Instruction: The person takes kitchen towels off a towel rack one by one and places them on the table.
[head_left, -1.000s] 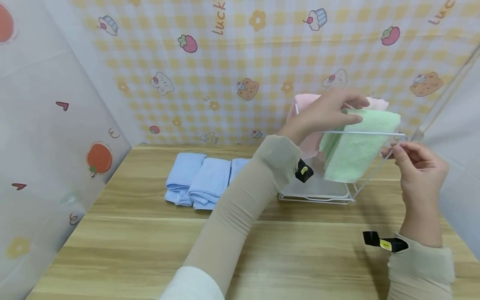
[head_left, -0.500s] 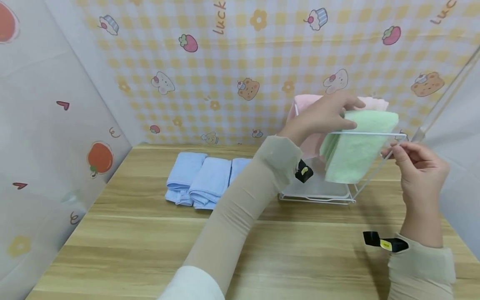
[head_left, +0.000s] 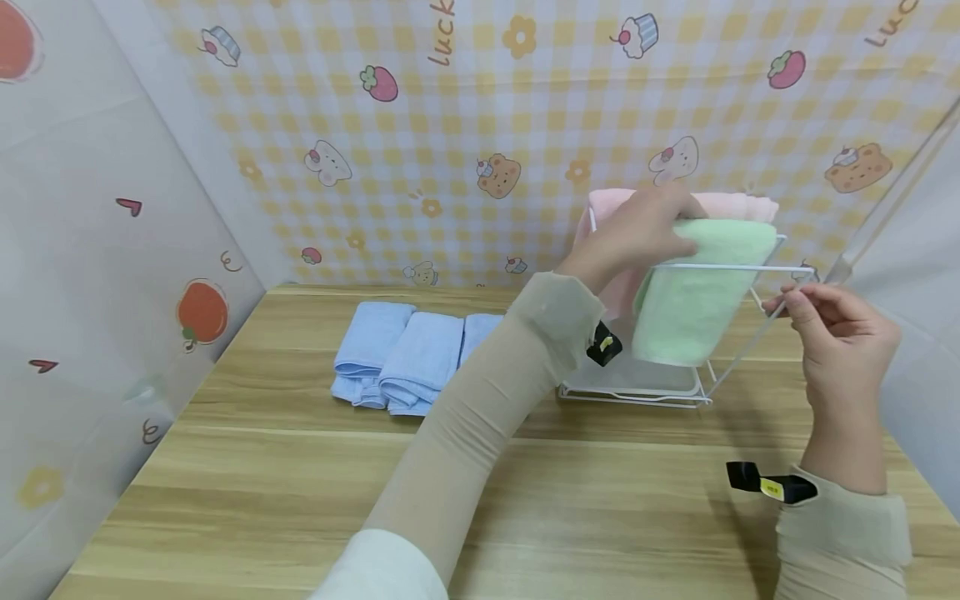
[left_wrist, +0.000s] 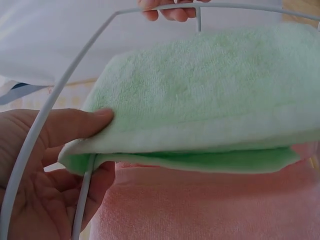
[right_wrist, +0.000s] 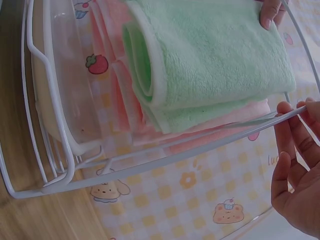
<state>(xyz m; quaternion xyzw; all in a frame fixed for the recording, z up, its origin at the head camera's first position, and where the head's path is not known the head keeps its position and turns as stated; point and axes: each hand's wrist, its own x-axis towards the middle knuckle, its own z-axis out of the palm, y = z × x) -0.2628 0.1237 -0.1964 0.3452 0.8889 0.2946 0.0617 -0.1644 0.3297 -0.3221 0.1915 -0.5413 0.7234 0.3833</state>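
Steady the rack (head_left: pixel 750 268), pinched at right by the right hand (head_left: pixel 843 333), and square the green towel (head_left: pixel 686 312) gripped in the left hand (head_left: pixel 648 227).

Green towel (left_wrist: pixel 200 85): matt, fluffy cloth (pink towelling (left_wrist: pixel 215 205) likewise); rack (left_wrist: pixel 73 67): smooth, painted-looking wire; tabletop (head_left: pixel 300 500): wood-grained.

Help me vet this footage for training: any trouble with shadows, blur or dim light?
Head: bright, fairly even light, a soft shadow beside the right sleeve. Left wrist: dimmer, the left hand darker than the green towel, whose pile is readable. Right wrist: dim too, yet the rack looks reasonably sharp, no strong glare.
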